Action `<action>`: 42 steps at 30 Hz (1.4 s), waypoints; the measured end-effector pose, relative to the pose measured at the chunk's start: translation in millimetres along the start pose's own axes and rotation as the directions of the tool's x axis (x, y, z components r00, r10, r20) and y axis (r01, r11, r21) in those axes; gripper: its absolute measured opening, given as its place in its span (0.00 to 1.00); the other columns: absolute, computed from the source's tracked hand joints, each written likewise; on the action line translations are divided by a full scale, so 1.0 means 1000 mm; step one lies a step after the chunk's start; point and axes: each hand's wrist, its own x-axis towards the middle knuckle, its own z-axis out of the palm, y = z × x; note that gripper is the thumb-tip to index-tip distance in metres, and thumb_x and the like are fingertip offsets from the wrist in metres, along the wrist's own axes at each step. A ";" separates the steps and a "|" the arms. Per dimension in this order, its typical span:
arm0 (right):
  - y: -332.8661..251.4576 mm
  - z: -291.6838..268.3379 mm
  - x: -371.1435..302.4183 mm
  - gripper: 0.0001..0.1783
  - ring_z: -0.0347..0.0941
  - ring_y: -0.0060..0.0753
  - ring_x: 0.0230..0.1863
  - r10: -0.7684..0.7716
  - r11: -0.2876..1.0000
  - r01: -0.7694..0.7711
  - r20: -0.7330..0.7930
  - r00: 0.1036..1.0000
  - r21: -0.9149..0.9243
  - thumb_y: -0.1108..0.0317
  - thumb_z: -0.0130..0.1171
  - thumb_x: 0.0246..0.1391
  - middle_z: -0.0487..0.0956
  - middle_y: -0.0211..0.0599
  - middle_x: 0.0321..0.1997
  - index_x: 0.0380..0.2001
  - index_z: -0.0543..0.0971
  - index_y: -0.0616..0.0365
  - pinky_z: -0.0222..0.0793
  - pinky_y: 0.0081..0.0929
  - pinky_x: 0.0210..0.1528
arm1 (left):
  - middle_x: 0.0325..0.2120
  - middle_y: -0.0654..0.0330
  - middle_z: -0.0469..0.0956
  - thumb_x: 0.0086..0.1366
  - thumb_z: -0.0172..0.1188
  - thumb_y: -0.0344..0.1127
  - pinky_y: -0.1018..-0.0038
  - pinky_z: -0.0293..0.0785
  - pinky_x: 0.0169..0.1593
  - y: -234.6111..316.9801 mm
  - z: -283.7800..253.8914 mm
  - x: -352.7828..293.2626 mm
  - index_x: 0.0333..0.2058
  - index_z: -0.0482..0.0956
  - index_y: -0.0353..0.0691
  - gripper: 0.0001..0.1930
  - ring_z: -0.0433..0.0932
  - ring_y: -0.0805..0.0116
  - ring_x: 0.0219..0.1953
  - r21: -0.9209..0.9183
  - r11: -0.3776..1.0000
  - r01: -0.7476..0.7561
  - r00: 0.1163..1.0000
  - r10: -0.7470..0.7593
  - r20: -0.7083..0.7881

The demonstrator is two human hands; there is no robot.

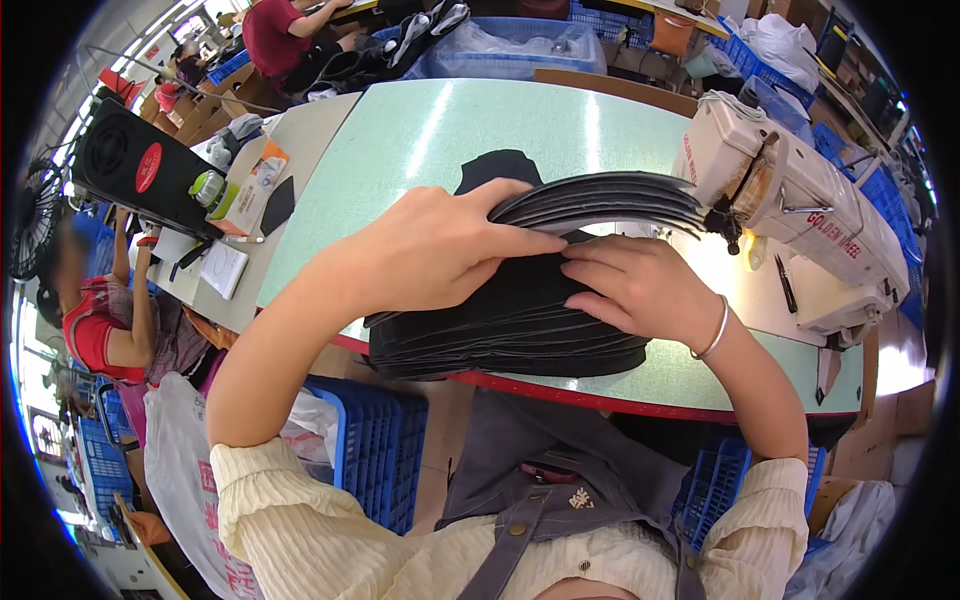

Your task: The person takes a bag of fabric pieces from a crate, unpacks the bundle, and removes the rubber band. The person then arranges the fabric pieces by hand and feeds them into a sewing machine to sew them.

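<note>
My left hand (440, 255) is closed around one end of a curved bundle of black flat pieces (610, 195), thumb and forefinger on either side. The bundle's layers fan out toward the right, lifted above the table. My right hand (640, 285) is bent at the bundle's underside, fingertips close together at the black material; what exactly they pinch is partly hidden. Beneath both hands lies a thick stack of black pieces (500, 340), reaching the table's front edge. Another black piece (497, 168) shows behind my left hand.
A white sewing machine (790, 200) stands at the right of the green table (400, 130), with dark thread snips (786, 284) beside it. A black speaker-like box (140, 165) and a notepad (224, 268) are at the left. Blue crates (375, 450) stand below; a co-worker (110, 325) sits left.
</note>
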 end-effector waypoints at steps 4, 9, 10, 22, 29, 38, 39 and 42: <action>0.000 0.003 0.003 0.12 0.78 0.33 0.32 -0.077 0.986 0.079 0.017 0.997 -0.145 0.65 0.62 0.43 0.80 0.36 0.34 0.32 0.77 0.58 0.76 0.26 0.34 | 0.47 0.54 0.75 0.56 0.62 0.35 0.68 0.74 0.27 0.000 -0.001 0.002 0.55 0.75 0.61 0.26 0.78 0.58 0.24 -0.069 0.998 0.010 0.999 -0.007 0.040; -0.007 -0.004 0.010 0.13 0.78 0.35 0.30 0.040 0.982 -0.028 0.065 0.997 -0.185 0.72 0.62 0.39 0.80 0.39 0.34 0.33 0.78 0.62 0.75 0.29 0.34 | 0.43 0.55 0.75 0.53 0.63 0.33 0.68 0.74 0.27 0.009 0.003 0.002 0.56 0.74 0.62 0.29 0.77 0.59 0.23 0.029 1.000 -0.003 0.998 0.005 -0.055; -0.007 -0.004 0.013 0.11 0.78 0.34 0.31 0.066 0.976 -0.072 -0.037 0.997 -0.207 0.72 0.60 0.40 0.79 0.37 0.33 0.31 0.77 0.61 0.75 0.28 0.34 | 0.43 0.55 0.75 0.53 0.63 0.33 0.68 0.74 0.27 0.011 0.003 0.001 0.56 0.74 0.62 0.29 0.77 0.59 0.23 0.030 1.000 -0.004 0.999 0.005 -0.053; -0.008 0.010 0.005 0.26 0.72 0.46 0.53 0.080 0.995 -0.085 0.091 0.993 0.058 0.59 0.65 0.47 0.73 0.47 0.54 0.48 0.74 0.60 0.69 0.36 0.55 | 0.49 0.52 0.71 0.56 0.51 0.20 0.67 0.79 0.33 -0.089 -0.010 -0.010 0.59 0.68 0.71 0.37 0.79 0.58 0.33 0.681 0.685 0.259 0.903 0.078 -0.422; -0.012 0.008 0.007 0.24 0.73 0.44 0.51 0.066 0.997 -0.070 0.074 0.995 0.046 0.58 0.66 0.47 0.75 0.47 0.50 0.44 0.76 0.61 0.71 0.35 0.53 | 0.58 0.45 0.66 0.59 0.54 0.29 0.64 0.79 0.44 -0.147 0.109 -0.075 0.69 0.40 0.66 0.45 0.79 0.45 0.45 0.498 0.794 0.350 0.931 -0.354 -0.089; 0.001 0.010 0.006 0.19 0.79 0.39 0.42 -0.095 0.989 0.105 0.098 0.991 -0.105 0.61 0.64 0.48 0.80 0.46 0.45 0.40 0.77 0.63 0.76 0.30 0.45 | 0.39 0.55 0.79 0.61 0.58 0.32 0.66 0.73 0.48 -0.058 0.021 -0.034 0.38 0.78 0.36 0.08 0.77 0.57 0.45 -0.361 0.883 0.300 0.859 -0.415 -0.301; 0.003 0.008 0.005 0.19 0.79 0.38 0.43 -0.111 0.987 0.121 0.101 0.989 -0.103 0.62 0.63 0.48 0.80 0.46 0.46 0.40 0.77 0.63 0.76 0.29 0.45 | 0.37 0.57 0.79 0.62 0.57 0.29 0.68 0.72 0.48 -0.036 0.013 -0.027 0.38 0.78 0.35 0.07 0.78 0.60 0.44 -0.470 0.829 0.304 0.880 -0.433 -0.195; -0.001 0.004 0.008 0.18 0.78 0.38 0.44 -0.115 0.987 0.126 0.118 0.986 -0.095 0.65 0.61 0.46 0.80 0.47 0.46 0.40 0.77 0.64 0.76 0.28 0.45 | 0.34 0.53 0.77 0.59 0.62 0.39 0.67 0.73 0.42 0.013 0.026 -0.008 0.36 0.76 0.33 0.14 0.76 0.54 0.39 -0.267 0.963 0.036 0.973 -0.094 -0.210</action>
